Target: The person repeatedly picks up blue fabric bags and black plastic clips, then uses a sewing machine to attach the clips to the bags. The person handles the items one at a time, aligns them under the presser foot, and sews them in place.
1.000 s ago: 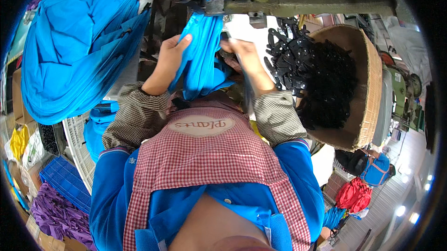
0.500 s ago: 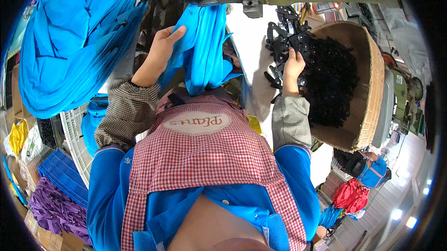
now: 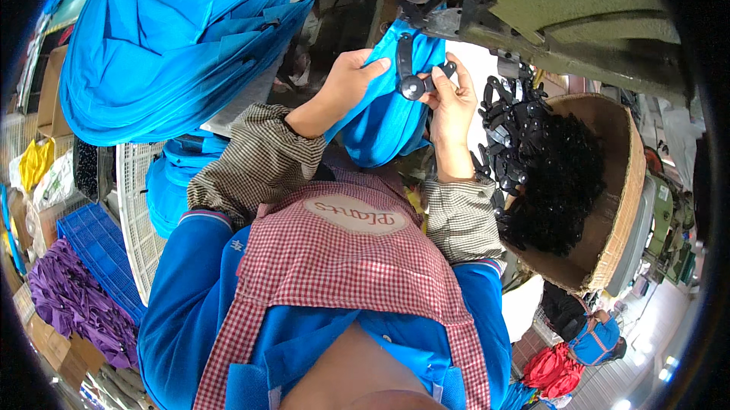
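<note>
A length of bright blue fabric (image 3: 380,132) hangs down in front of my apron from beneath the machine head. My left hand (image 3: 346,90) grips its left edge between thumb and fingers. From the right, my right hand (image 3: 454,109) pinches a small black strap-like piece (image 3: 411,88) with a shiny round end, held against the blue fabric. Part of that piece is hidden by my fingers. Many similar black pieces (image 3: 498,132) lie heaped on the white work surface beside my right wrist.
A green metal machine arm (image 3: 563,11) spans the top right. A cardboard box (image 3: 617,208) full of black pieces stands at right. Heaped blue fabric (image 3: 167,37) fills the upper left, with a white plastic crate (image 3: 131,212) below. Another person (image 3: 598,338) is at lower right.
My right hand has left the black heap and moved left to the blue fabric, bringing a black piece. My left hand and the fabric appear further right in the picture as the view shifted.
</note>
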Demonstrator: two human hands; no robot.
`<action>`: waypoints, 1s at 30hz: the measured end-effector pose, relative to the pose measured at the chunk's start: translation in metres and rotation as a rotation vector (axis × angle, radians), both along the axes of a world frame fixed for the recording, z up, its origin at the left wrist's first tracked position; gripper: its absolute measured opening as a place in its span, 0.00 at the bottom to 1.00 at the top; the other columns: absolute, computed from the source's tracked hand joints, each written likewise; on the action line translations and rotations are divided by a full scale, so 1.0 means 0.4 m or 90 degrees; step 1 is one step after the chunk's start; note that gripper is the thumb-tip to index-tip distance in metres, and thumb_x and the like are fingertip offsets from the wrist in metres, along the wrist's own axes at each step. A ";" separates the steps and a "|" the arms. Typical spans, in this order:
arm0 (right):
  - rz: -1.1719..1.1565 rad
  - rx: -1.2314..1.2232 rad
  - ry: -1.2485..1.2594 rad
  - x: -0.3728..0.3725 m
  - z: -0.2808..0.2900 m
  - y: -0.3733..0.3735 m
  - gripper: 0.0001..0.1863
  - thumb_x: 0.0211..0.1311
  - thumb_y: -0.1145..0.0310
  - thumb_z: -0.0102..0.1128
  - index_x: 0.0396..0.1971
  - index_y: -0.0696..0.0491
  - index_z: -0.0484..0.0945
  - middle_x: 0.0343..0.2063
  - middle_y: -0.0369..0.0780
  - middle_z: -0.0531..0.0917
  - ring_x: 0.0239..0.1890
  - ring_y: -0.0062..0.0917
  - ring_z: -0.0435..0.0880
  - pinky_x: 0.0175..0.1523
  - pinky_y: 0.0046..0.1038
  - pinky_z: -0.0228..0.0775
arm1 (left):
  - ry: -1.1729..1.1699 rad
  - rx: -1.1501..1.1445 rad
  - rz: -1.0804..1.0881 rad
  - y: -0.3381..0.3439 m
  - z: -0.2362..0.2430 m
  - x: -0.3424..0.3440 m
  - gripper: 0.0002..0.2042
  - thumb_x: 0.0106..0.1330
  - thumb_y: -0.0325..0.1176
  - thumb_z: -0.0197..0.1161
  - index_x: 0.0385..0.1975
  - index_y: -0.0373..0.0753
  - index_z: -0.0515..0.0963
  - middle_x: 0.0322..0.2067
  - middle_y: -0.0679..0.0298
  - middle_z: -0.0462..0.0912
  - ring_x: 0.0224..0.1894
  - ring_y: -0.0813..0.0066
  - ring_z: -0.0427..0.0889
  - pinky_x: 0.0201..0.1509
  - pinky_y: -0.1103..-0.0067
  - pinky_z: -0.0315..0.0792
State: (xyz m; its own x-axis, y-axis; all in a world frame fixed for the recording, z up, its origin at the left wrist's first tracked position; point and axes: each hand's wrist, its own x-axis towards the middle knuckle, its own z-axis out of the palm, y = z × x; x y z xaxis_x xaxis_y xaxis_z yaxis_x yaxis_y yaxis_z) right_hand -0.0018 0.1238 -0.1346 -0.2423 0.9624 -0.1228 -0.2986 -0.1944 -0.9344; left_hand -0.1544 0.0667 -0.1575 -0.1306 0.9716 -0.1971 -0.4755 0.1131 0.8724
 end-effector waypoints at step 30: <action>0.306 0.481 -0.714 0.007 -0.356 0.314 0.09 0.55 0.70 0.54 0.28 0.59 0.78 0.21 0.39 0.80 0.21 0.19 0.74 0.27 0.20 0.67 | 0.191 0.086 -0.297 -0.003 0.068 -0.084 0.09 0.57 0.33 0.58 0.31 0.33 0.75 0.26 0.73 0.74 0.29 0.86 0.70 0.35 0.85 0.66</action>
